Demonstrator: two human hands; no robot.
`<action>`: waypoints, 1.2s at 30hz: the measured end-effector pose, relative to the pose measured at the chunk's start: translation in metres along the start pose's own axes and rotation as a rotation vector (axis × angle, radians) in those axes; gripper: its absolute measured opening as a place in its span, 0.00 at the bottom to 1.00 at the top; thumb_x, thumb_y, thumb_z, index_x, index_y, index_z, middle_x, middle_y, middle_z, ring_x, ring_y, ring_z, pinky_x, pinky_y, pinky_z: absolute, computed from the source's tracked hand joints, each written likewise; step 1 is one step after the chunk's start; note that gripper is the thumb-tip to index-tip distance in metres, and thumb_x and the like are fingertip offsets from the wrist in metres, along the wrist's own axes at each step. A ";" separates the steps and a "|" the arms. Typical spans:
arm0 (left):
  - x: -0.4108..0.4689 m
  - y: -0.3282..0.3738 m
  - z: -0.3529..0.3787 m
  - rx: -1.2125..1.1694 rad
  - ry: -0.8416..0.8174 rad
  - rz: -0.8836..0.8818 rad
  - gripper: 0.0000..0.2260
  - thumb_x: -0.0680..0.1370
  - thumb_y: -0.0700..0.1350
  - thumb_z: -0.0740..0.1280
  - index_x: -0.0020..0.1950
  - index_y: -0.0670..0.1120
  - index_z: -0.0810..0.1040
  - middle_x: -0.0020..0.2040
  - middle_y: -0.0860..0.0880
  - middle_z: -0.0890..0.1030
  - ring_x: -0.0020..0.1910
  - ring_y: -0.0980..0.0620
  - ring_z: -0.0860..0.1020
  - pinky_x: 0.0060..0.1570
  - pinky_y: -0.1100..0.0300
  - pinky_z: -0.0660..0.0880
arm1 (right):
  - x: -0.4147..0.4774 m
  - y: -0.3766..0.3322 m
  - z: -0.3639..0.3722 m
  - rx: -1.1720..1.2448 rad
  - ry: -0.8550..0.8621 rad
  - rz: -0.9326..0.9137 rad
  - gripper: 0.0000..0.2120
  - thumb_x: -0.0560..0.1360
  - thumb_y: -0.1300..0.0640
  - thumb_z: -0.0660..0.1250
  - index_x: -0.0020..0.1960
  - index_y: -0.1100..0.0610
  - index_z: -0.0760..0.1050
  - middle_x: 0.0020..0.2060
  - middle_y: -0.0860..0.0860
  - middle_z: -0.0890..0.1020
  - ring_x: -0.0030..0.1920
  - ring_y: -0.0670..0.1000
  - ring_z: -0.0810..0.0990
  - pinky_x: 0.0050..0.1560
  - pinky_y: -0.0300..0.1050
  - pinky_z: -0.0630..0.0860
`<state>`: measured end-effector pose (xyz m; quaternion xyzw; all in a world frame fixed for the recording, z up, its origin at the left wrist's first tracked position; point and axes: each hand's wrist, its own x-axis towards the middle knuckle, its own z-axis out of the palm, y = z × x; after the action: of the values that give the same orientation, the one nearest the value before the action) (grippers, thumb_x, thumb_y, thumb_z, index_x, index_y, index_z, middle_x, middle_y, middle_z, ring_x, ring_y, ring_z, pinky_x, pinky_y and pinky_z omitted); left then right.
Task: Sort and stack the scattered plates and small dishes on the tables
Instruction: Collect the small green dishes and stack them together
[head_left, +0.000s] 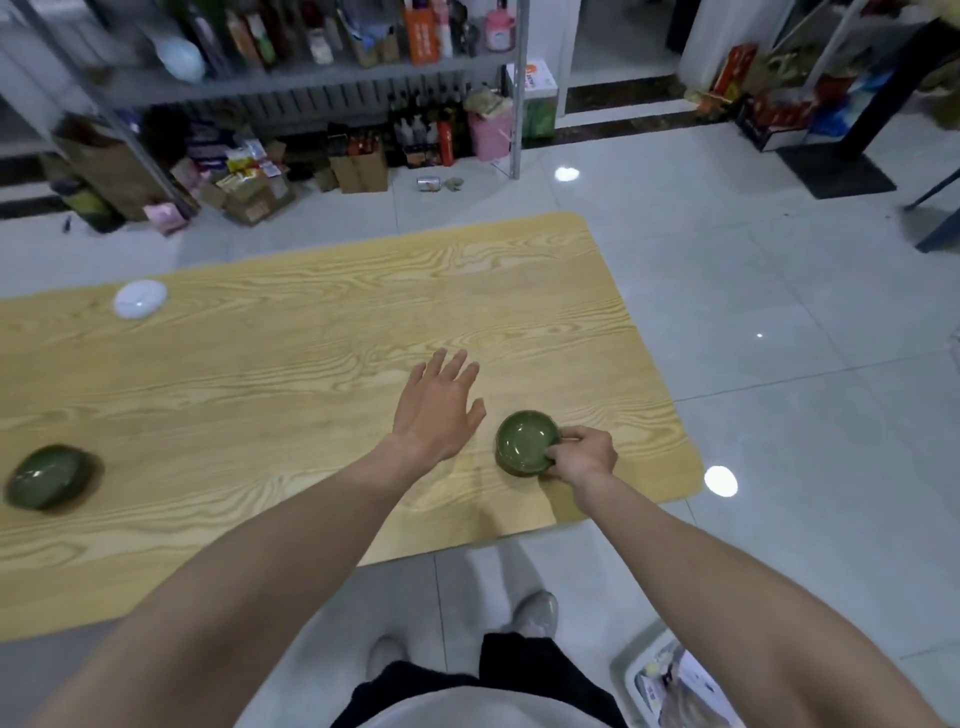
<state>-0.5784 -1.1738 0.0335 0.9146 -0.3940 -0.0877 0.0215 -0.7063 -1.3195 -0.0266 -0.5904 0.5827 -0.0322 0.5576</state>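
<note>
We are mid-gathering: our right hand (587, 453) pinches the rim of the green small dish (522, 441) near the wooden table's (311, 353) right end, while our left hand (439, 410) hovers with fingers spread. Next, probably, we carry it left to the other green dish (49, 475).

Nothing is legible; print on the orange box (418, 39) is blurred.

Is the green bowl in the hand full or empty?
Empty. The green bowl, gripped by the right hand, faces up and shows only its shiny inside.
</note>
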 end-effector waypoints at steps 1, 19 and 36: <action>-0.004 -0.006 -0.003 -0.001 0.015 -0.012 0.26 0.83 0.55 0.55 0.78 0.47 0.61 0.80 0.47 0.58 0.79 0.44 0.52 0.76 0.48 0.52 | -0.006 -0.005 0.006 -0.006 -0.008 -0.018 0.14 0.68 0.70 0.72 0.45 0.52 0.80 0.45 0.55 0.83 0.35 0.50 0.81 0.26 0.37 0.77; -0.236 -0.208 -0.038 -0.033 0.198 -0.394 0.24 0.82 0.55 0.57 0.76 0.48 0.64 0.79 0.47 0.61 0.78 0.44 0.57 0.74 0.49 0.57 | -0.224 -0.016 0.210 -0.062 -0.372 -0.219 0.13 0.72 0.74 0.67 0.49 0.59 0.77 0.51 0.61 0.81 0.41 0.60 0.85 0.32 0.45 0.82; -0.435 -0.379 -0.037 -0.066 0.298 -0.869 0.24 0.82 0.55 0.57 0.76 0.48 0.65 0.78 0.48 0.64 0.76 0.44 0.61 0.71 0.48 0.61 | -0.395 0.007 0.413 -0.324 -0.727 -0.371 0.13 0.73 0.73 0.68 0.51 0.58 0.75 0.52 0.60 0.81 0.38 0.56 0.85 0.32 0.41 0.81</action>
<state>-0.5937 -0.5987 0.0912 0.9965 0.0365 0.0317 0.0681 -0.5526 -0.7754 0.0550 -0.7378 0.2303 0.1697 0.6114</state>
